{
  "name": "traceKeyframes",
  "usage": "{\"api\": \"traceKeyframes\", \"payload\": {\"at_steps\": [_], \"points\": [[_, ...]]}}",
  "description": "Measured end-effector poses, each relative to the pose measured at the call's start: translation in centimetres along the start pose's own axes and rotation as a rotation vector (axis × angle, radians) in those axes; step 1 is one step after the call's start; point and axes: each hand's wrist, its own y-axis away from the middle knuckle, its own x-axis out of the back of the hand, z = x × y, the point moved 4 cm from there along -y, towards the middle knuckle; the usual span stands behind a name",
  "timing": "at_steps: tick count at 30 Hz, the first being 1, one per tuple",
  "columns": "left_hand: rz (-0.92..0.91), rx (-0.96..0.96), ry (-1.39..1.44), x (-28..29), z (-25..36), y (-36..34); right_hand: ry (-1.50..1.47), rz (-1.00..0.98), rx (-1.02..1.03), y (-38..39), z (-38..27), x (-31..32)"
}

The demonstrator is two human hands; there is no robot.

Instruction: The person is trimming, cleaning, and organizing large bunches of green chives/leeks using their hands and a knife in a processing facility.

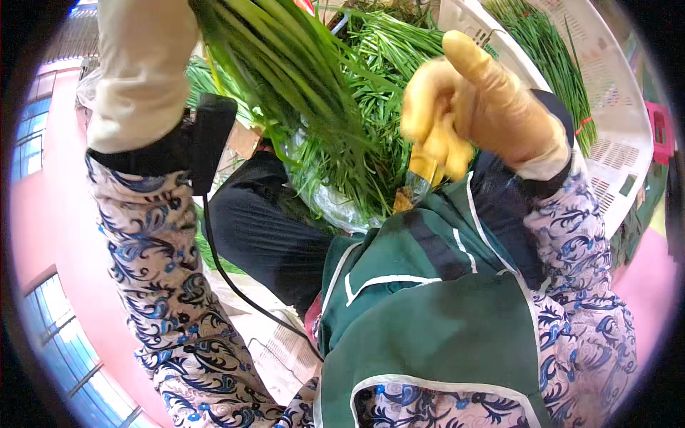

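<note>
My left hand [150, 43], in a cream glove, is raised at the top left; its fingertips pass out of frame where a bunch of long green leaves [278, 64] hangs from it. A black device [212, 128] with a cable is at that wrist. My right hand [464, 107], in a yellowish glove, has its thumb raised and fingers curled, slightly blurred; what they hold, if anything, is unclear. Just below them is a small metal-and-yellow object [416, 187], partly hidden. Loose cut greens [342, 171] lie on clear plastic between my legs.
A white perforated plastic basket [617, 150] at the right holds tied greens [542, 57]. A pink crate [658, 128] stands beyond it. More greens [385, 43] are piled at the back. A pink wall [64, 214] with windows shows on the left.
</note>
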Motion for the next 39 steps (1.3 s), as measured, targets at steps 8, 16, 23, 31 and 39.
{"api": "traceKeyframes", "payload": {"at_steps": [8, 16, 23, 31, 39], "points": [[0.068, -0.072, 0.532, -3.2, 8.0, 1.8, -0.733, -0.284, -0.021, -2.6, 8.5, -1.7], [-0.367, -0.436, 0.615, -5.4, 14.6, 8.8, -0.931, -0.242, 0.051, -3.5, 5.8, -2.8], [-0.317, -0.605, 0.592, -5.9, 14.5, 9.9, -0.906, -0.291, 0.151, -9.4, 4.6, 0.3], [-0.335, -0.732, 0.588, -8.2, 15.3, 11.5, -0.800, -0.103, 0.051, -11.1, 5.3, 4.1], [-0.200, -0.621, 0.423, -11.1, 12.5, 8.7, -0.557, 0.065, 0.101, -11.5, 3.8, 11.6]]}}
